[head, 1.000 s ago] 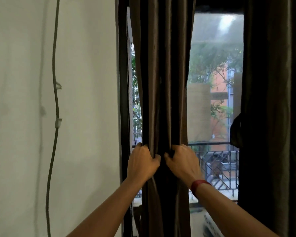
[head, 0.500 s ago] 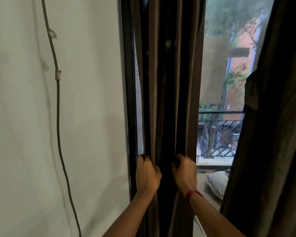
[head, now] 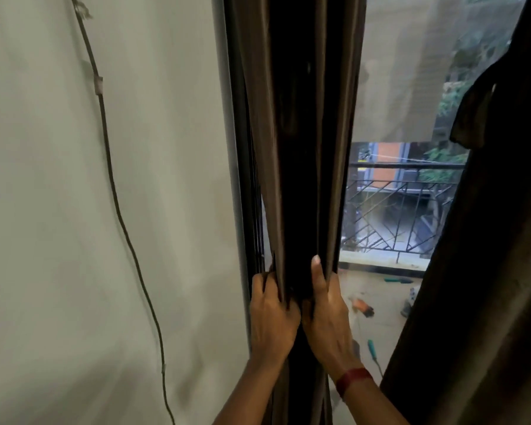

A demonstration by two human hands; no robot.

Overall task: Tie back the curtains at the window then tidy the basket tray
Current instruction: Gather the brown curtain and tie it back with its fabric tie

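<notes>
The left curtain (head: 301,124), dark brown, hangs gathered into a narrow bunch beside the black window frame (head: 238,167). My left hand (head: 272,317) grips the bunch's left folds at waist height. My right hand (head: 327,314), with a red band on its wrist, clasps the right folds, fingers wrapped behind the cloth. The two hands almost touch. The right curtain (head: 485,256) hangs loose along the right edge of the view, with a dark tie or flap (head: 469,118) sticking out of it. No basket tray is in view.
A pale wall (head: 74,240) fills the left, with a thin cable (head: 117,207) clipped down it. Through the glass (head: 399,87) I see a balcony railing (head: 393,216) and small tools lying on the balcony floor (head: 377,302).
My view has tilted down and come closer. Both hands have slid lower along the gathered curtain, keeping hold, and the bunch looks squeezed tighter.
</notes>
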